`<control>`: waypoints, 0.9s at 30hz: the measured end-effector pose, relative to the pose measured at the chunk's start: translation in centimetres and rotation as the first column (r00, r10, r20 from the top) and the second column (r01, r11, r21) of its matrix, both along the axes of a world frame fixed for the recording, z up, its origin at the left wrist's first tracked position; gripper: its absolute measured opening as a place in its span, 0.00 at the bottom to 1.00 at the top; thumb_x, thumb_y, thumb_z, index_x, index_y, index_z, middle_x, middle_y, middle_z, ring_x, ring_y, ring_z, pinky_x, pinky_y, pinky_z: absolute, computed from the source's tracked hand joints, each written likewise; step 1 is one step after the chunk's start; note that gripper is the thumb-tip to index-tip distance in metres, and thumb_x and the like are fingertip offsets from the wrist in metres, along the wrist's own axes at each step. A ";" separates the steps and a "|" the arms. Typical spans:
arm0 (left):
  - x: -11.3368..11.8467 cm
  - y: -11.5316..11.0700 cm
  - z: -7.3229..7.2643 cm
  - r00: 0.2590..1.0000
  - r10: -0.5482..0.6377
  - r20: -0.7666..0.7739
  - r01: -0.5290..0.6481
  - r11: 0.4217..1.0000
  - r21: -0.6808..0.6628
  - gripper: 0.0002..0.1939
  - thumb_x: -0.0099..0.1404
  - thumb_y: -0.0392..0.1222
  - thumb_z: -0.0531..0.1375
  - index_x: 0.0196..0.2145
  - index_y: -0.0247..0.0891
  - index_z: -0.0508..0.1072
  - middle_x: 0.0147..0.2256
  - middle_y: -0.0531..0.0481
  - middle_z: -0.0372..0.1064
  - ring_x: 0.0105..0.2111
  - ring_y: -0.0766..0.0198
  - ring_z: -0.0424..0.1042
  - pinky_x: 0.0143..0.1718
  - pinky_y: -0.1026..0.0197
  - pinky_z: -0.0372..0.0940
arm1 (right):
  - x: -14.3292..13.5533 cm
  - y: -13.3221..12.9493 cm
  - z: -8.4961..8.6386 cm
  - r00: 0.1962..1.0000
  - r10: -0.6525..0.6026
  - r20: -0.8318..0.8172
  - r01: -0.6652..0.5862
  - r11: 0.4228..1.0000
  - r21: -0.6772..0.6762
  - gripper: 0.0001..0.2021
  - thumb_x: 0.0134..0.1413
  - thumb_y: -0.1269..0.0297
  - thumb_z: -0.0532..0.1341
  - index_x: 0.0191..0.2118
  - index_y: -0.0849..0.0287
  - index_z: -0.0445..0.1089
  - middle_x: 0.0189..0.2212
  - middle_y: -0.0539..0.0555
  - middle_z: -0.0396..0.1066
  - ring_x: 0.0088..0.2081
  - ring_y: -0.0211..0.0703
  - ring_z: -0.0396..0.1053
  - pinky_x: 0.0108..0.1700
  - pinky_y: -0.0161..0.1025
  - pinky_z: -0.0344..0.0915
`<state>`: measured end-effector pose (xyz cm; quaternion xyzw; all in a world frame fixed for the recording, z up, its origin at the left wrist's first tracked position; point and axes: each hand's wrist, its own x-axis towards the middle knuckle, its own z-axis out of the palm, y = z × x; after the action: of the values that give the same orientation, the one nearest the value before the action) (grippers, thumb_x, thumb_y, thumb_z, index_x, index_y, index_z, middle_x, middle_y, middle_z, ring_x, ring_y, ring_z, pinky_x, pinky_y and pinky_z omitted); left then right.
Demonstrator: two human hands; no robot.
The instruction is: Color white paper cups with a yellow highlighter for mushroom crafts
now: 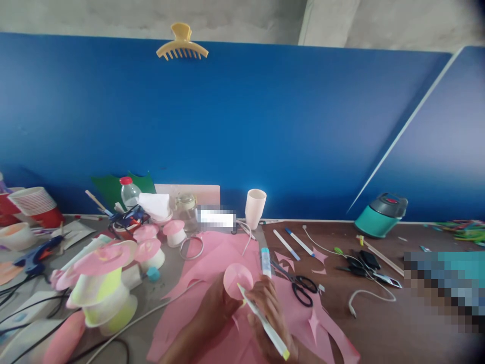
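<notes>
My left hand (215,299) is closed around a round pink paper disc (238,278), low in the middle of the head view. Whether the disc sits on something under it is hidden by my fingers. My right hand (270,309) grips a slim white marker (270,329) with yellow at its ends. Its upper tip lies at the disc's lower edge. Beneath both hands spreads pink paper (223,247). Just beyond my right hand is a glue stick (265,262) with a blue cap, and black-handled scissors (303,289) rest to its right.
Cups with pink paper tops (109,258) crowd the left, near a blue glue gun (38,255) and cables. A white cup (255,208) stands at the back. Markers (299,242), paper scraps (320,255) and a teal container (380,216) are on the right.
</notes>
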<state>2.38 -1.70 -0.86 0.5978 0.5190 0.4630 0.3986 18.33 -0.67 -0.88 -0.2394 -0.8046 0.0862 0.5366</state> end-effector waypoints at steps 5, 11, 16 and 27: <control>0.0 0.0 0.0 0.997 -0.075 -0.007 0.075 0.996 0.038 0.19 0.59 0.52 0.59 0.43 0.36 0.69 0.42 0.43 0.72 0.41 0.51 0.69 0.44 0.54 0.65 | 0.2 0.3 -0.3 0.999 -0.038 -0.017 0.038 0.999 -0.012 0.15 0.49 0.74 0.52 0.43 0.53 0.63 0.31 0.52 0.68 0.34 0.49 0.68 0.45 0.56 0.64; -0.1 0.0 0.3 0.996 -0.087 -0.021 0.087 0.995 0.040 0.17 0.60 0.48 0.58 0.44 0.36 0.68 0.43 0.43 0.71 0.41 0.52 0.69 0.43 0.54 0.65 | 0.1 0.5 0.1 1.000 -0.013 0.004 0.013 1.000 -0.019 0.14 0.50 0.74 0.52 0.42 0.54 0.63 0.32 0.52 0.67 0.34 0.48 0.67 0.44 0.56 0.64; -0.1 0.1 -0.1 0.996 -0.082 -0.033 0.083 0.995 0.048 0.16 0.60 0.48 0.59 0.42 0.36 0.68 0.40 0.45 0.72 0.39 0.54 0.69 0.40 0.57 0.65 | 0.3 0.2 0.5 1.000 0.009 0.012 -0.008 1.000 -0.024 0.09 0.53 0.73 0.51 0.38 0.54 0.62 0.28 0.50 0.65 0.32 0.45 0.66 0.43 0.54 0.63; -0.2 0.1 0.0 0.994 -0.102 -0.039 0.104 0.993 0.050 0.15 0.60 0.44 0.59 0.44 0.36 0.67 0.43 0.44 0.71 0.41 0.54 0.69 0.42 0.55 0.65 | 0.1 0.1 0.4 0.998 0.012 -0.064 -0.013 1.000 -0.020 0.08 0.60 0.69 0.50 0.41 0.57 0.63 0.31 0.56 0.66 0.34 0.48 0.65 0.39 0.53 0.64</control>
<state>2.18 -1.56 -0.87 0.6423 0.4824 0.4441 0.3969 18.46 -0.53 -0.51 -0.2368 -0.7875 0.1053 0.5592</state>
